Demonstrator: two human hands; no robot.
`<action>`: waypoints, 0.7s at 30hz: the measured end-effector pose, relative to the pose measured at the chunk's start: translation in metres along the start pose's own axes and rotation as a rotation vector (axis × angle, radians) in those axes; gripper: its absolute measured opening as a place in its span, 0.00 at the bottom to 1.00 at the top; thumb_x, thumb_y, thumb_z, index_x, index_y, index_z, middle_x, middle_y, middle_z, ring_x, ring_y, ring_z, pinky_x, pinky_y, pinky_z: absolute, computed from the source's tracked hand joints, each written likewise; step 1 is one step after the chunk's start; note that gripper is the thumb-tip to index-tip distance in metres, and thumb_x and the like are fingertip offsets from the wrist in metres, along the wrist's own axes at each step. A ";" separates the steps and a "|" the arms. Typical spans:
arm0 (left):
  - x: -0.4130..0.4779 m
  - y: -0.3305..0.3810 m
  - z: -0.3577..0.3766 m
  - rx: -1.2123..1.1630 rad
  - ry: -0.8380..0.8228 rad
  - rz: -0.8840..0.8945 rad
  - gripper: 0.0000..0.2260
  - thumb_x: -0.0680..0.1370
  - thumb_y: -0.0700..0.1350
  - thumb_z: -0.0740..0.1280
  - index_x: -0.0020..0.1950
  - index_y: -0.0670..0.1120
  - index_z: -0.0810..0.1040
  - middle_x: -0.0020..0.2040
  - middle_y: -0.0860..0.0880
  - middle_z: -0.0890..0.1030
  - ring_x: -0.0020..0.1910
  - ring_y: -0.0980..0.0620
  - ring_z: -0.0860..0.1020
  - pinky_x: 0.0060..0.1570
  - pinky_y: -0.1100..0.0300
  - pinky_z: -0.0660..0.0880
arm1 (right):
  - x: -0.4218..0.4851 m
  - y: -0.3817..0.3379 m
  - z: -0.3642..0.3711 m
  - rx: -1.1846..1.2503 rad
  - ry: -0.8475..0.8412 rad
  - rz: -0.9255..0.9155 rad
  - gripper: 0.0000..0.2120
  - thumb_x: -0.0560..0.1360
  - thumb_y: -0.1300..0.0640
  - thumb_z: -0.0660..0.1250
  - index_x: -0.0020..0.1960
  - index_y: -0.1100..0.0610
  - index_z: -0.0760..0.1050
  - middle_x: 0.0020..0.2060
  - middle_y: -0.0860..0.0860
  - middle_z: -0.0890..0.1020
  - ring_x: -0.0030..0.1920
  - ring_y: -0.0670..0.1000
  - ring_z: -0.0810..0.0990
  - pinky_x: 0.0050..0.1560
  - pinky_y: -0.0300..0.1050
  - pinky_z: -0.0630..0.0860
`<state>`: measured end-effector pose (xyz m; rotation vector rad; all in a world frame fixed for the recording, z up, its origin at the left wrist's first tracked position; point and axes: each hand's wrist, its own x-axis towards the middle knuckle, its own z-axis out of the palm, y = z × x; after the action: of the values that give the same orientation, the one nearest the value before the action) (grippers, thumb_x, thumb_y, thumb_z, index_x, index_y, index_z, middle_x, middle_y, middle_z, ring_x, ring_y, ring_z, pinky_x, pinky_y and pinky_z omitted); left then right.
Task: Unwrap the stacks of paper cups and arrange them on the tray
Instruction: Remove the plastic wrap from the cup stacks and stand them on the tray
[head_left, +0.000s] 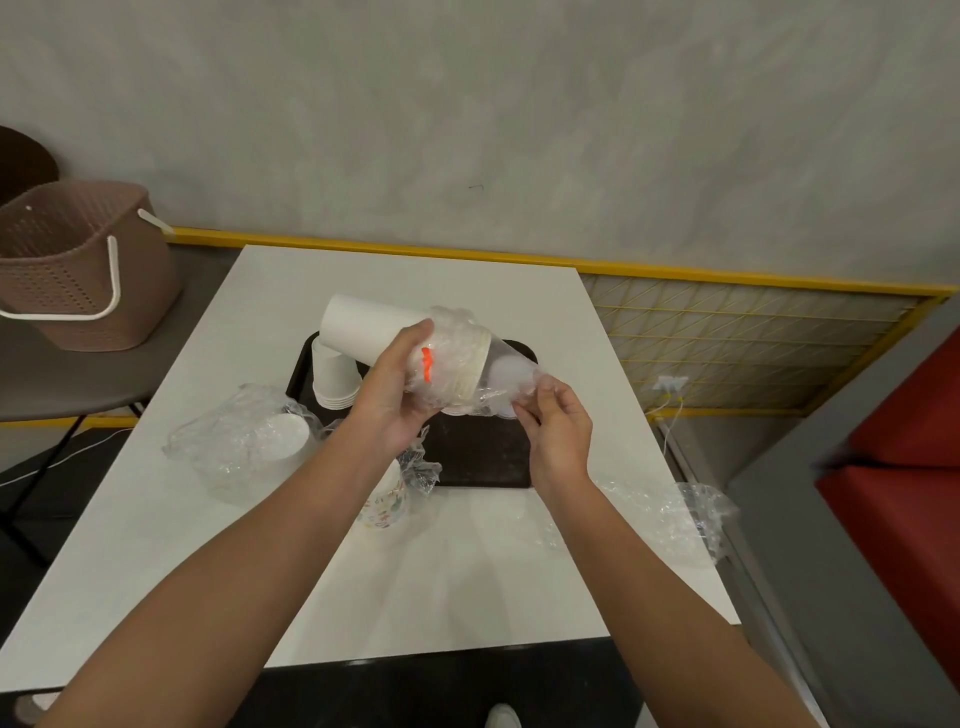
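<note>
Above the black tray (478, 457) my left hand (392, 392) grips a stack of white paper cups (363, 332), held tilted with its base toward the far left. Clear plastic wrap (457, 364) with an orange mark is bunched around the stack's rim end. My right hand (553, 421) pinches the loose end of that wrap. A short stack of white cups (335, 376) stands upside down on the tray's far left corner. A wrapped stack of white cups (270, 441) lies on the table left of the tray. A stack of patterned cups (387, 504) in wrap lies under my left forearm.
The white table (457, 571) holds a loose sheet of clear wrap (691, 514) at its right edge. A brown woven basket (72, 260) stands on a grey surface at the left. A yellow wire grid (753, 343) and a red seat (909, 467) lie to the right.
</note>
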<state>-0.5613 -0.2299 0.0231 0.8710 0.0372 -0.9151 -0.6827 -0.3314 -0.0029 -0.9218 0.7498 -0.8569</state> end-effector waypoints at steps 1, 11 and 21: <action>0.001 -0.001 0.000 0.000 0.007 -0.002 0.30 0.67 0.50 0.75 0.68 0.46 0.74 0.63 0.45 0.79 0.60 0.45 0.79 0.47 0.51 0.80 | 0.000 0.001 0.002 0.020 0.018 0.021 0.08 0.80 0.63 0.59 0.45 0.59 0.76 0.45 0.56 0.77 0.48 0.51 0.77 0.47 0.40 0.80; 0.000 -0.014 0.005 0.042 0.018 0.065 0.34 0.63 0.51 0.79 0.67 0.46 0.75 0.62 0.45 0.80 0.60 0.45 0.79 0.54 0.48 0.79 | -0.018 0.000 0.031 -0.146 -0.322 -0.015 0.28 0.71 0.38 0.67 0.67 0.45 0.63 0.64 0.48 0.72 0.64 0.51 0.74 0.62 0.58 0.75; -0.011 -0.030 0.014 0.179 0.038 0.231 0.13 0.71 0.34 0.72 0.55 0.42 0.78 0.53 0.46 0.82 0.55 0.48 0.80 0.53 0.57 0.78 | -0.019 0.000 0.037 -0.198 -0.270 0.019 0.06 0.81 0.45 0.54 0.51 0.43 0.68 0.51 0.48 0.78 0.56 0.50 0.78 0.59 0.49 0.76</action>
<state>-0.5936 -0.2410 0.0171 1.0351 -0.1121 -0.6929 -0.6599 -0.3015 0.0156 -1.1787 0.6139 -0.6317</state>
